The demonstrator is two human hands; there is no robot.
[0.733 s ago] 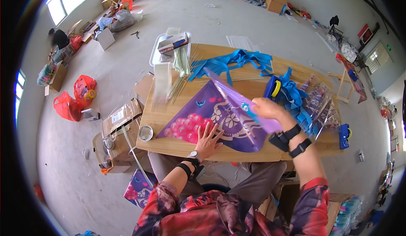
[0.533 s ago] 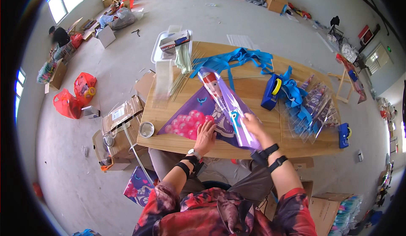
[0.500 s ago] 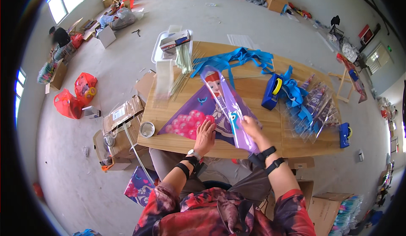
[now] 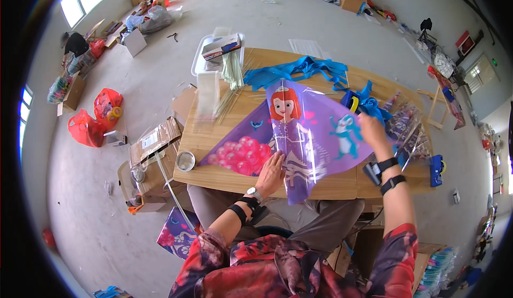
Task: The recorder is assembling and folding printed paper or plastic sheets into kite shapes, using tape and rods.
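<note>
A glossy purple kite sail (image 4: pixel 334 121) lies across the near part of the wooden table (image 4: pixel 235 183). A red-haired princess figure, a blue animal and pink balloons are printed on it. My left hand (image 4: pixel 271 172) rests flat on the sail's lower middle, beside the balloons, with its fingers stretched out. At the sail's right edge, my right hand (image 4: pixel 374 132) is closed on the film and holds that side spread and lifted off the table. The lower tip hangs a little past the table's front edge.
Blue ribbon (image 4: pixel 299 69) and thin rods lie at the back. A blue tape dispenser (image 4: pixel 350 101) sits partly behind the sail, near wrapped kites (image 4: pixel 409 129). A small round tin (image 4: pixel 185 161) stands at the left edge; a white tray (image 4: pixel 200 52) is at the far left corner.
My right hand has moved right and farther away, unfolding the sail's right side so the princess and blue animal show fully. My left hand has shifted slightly right.
</note>
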